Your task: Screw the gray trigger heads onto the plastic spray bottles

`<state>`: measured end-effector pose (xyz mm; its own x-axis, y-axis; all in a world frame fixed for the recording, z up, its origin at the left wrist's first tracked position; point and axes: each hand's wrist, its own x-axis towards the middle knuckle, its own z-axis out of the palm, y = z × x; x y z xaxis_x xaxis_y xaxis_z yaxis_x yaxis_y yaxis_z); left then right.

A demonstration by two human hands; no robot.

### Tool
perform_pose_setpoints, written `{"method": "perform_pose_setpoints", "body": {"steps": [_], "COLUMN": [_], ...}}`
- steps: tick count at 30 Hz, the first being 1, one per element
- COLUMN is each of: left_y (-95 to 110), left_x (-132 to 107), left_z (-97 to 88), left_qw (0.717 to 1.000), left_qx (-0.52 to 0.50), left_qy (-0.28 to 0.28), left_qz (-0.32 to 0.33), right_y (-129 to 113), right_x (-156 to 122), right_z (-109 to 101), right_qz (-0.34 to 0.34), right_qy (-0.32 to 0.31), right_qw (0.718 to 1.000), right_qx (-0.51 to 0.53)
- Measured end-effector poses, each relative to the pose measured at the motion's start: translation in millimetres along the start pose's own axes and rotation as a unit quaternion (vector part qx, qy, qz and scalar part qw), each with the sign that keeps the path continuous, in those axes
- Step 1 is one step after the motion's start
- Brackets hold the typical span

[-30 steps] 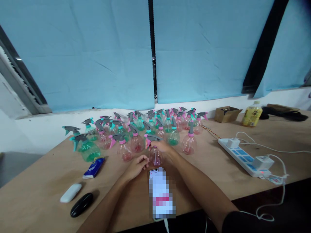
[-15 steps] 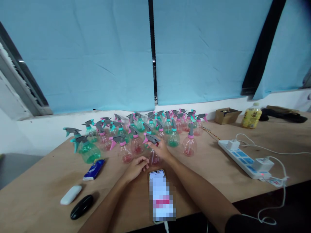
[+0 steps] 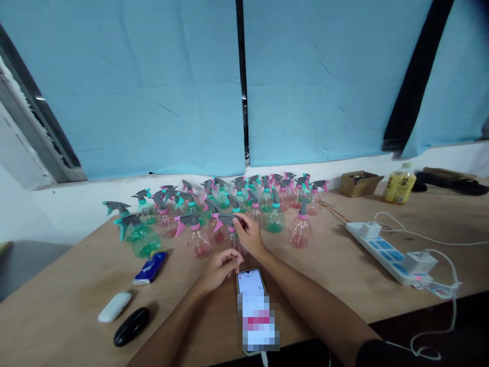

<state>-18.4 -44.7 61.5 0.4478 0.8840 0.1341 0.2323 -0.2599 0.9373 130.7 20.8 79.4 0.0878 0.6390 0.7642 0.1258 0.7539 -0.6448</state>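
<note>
My right hand (image 3: 249,233) is closed on the grey head of a clear spray bottle (image 3: 232,235) with a pink collar and pink trigger. The trigger points left. At the lower body of this bottle is my left hand (image 3: 222,269), its fingers curled against it; they hide much of the base. Just in front of my hands lies a phone (image 3: 250,283) with its screen lit. Close by on the left stands a spray bottle with pink liquid (image 3: 200,244), and to the right another pink-collared spray bottle (image 3: 300,233).
Several pink and green spray bottles (image 3: 275,220) crowd the back of the wooden table (image 3: 76,275). On the left lie a blue packet (image 3: 151,267), a white case (image 3: 115,307) and a black case (image 3: 131,326). A power strip (image 3: 385,252), carton (image 3: 361,184) and yellow drink bottle (image 3: 399,186) occupy the right.
The held bottle has shifted left and become more upright, its head now seen side-on. My left hand has moved right, its fingers curling in at the bottle's lower part.
</note>
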Motion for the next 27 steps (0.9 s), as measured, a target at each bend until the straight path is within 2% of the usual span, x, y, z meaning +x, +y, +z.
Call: {"method": "perform_pose_setpoints", "body": {"steps": [6, 13, 16, 20, 27], "left_y": [-6, -10, -9, -13, -15], "left_x": [0, 2, 4, 8, 11], "left_z": [11.0, 16.9, 16.7, 19.2, 18.3], "left_qw": [0.999, 0.998, 0.997, 0.995, 0.987], "left_qx": [-0.029, -0.007, 0.013, 0.039, 0.047], "left_qy": [-0.011, 0.061, 0.076, 0.084, 0.153], "left_qz": [-0.014, -0.014, 0.003, 0.029, 0.033], "right_y": [-9, -19, -14, -9, -32], "right_x": [-7, -1, 7, 13, 7], "right_z": [16, 34, 41, 47, 64], "right_qz": [0.028, 0.028, 0.065, 0.146, 0.196], "right_qy": [-0.041, -0.106, -0.147, -0.229, -0.306], "right_qw": [0.998, 0.993, 0.985, 0.951, 0.894], "right_qx": [0.05, 0.048, 0.069, 0.146, 0.262]}}
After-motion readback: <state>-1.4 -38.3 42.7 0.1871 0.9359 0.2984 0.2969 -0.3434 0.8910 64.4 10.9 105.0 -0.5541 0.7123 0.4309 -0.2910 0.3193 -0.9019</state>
